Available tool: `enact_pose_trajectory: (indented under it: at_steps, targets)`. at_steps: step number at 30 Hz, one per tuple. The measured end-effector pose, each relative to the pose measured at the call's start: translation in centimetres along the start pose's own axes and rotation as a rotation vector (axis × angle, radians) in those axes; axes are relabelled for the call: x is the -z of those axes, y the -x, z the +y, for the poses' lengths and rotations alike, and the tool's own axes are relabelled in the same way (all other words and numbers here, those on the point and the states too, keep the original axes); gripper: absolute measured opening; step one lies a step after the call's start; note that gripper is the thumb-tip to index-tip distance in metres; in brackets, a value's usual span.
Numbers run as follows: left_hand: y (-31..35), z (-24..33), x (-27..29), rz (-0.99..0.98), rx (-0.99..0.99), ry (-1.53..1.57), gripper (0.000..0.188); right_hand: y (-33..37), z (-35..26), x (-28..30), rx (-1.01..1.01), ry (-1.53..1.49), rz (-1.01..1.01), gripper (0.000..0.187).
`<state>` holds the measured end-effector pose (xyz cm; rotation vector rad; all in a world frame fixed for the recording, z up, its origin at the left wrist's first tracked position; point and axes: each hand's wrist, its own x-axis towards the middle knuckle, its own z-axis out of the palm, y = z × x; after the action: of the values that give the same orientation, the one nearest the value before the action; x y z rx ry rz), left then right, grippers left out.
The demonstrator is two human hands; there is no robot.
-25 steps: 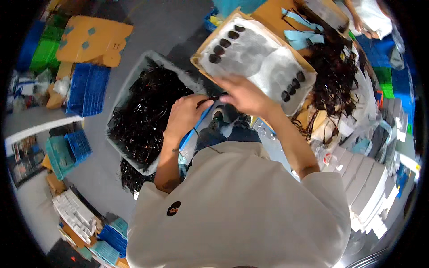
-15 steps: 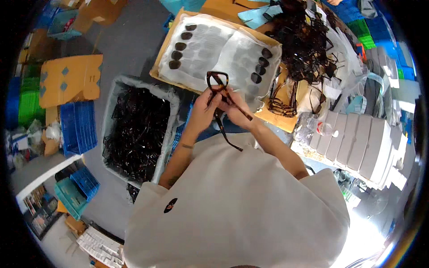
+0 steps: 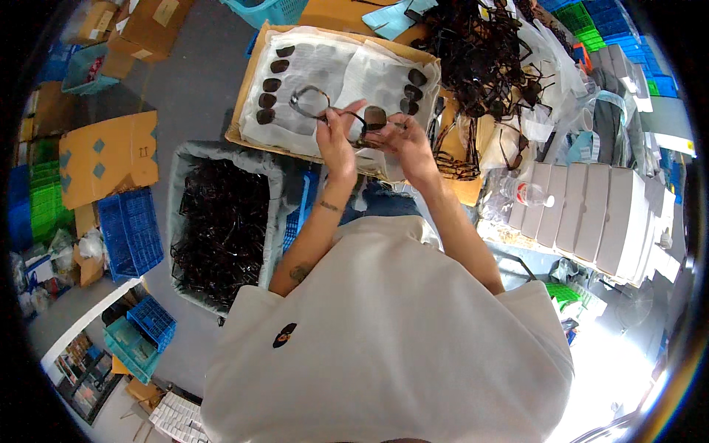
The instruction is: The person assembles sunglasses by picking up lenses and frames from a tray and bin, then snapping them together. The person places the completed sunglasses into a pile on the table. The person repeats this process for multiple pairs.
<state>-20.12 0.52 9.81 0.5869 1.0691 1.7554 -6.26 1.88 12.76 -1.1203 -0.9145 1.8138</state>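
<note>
My left hand is closed on an eyeglass frame, which juts up over the tray with one rim empty. Close beside it, my right hand pinches a dark lens at the frame's other side. Both hands hover over the near edge of a shallow cardboard tray lined with white sheeting. Several dark lenses lie in a column at the tray's left. A shorter column of lenses runs along its right side, partly hidden near my right hand.
A grey-lined bin full of dark frames stands at my left. Right of the tray lies a heap of dark frames, with tortoiseshell frames nearer me. Further right are a plastic bottle and a row of grey boxes.
My right hand has come to hold a lens beside the frame. My left hand has turned the frame and moved it leftward. The whole view has shifted a little.
</note>
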Motion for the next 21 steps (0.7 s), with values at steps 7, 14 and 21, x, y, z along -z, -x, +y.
enact_pose_trajectory:
  at_steps: [7, 14, 21]
  targets:
    - [-3.7, -0.1, 1.6, -0.157, 0.322, -0.149, 0.036, -6.4, 2.4, 4.8, 0.180, 0.690, 0.118, 0.014]
    - [-4.3, 1.2, 4.4, -0.296, 0.133, -0.847, 0.039, -10.5, 0.6, 5.0, 0.385, 1.800, 0.081, 0.036]
    - [-5.3, -2.2, 6.9, -0.518, 0.273, -1.100, 0.039, -10.5, 0.7, 4.2, 0.266, 2.128, -0.275, 0.038]
